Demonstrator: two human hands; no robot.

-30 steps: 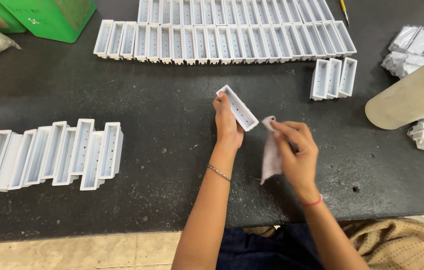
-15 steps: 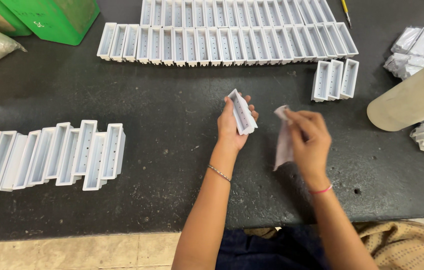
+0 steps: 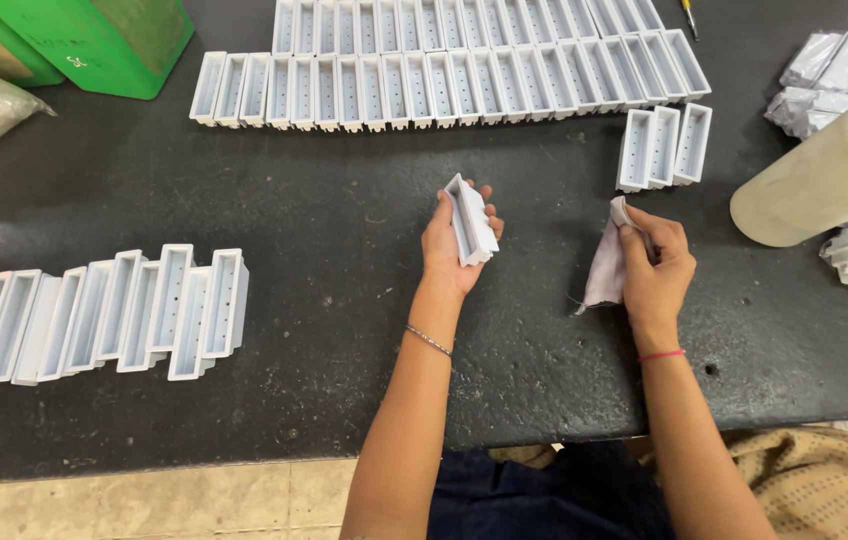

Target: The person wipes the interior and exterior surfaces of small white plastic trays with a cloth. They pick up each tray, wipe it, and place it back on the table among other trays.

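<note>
My left hand grips a small white plastic tray, turned on its edge above the dark table. My right hand pinches a small pale cloth that hangs down from my fingers. The two hands are apart, about a hand's width between them. A thin bracelet sits on my left wrist and a red band on my right wrist.
Long rows of white trays line the far side. Three more trays stand near my right hand. A leaning stack of trays lies at left. A cream bottle, wrapped white packs and a green box stand around.
My hands have drawn apart. The tray in my left hand has turned from flat to on edge, and my right hand with the cloth has moved right, away from it.
</note>
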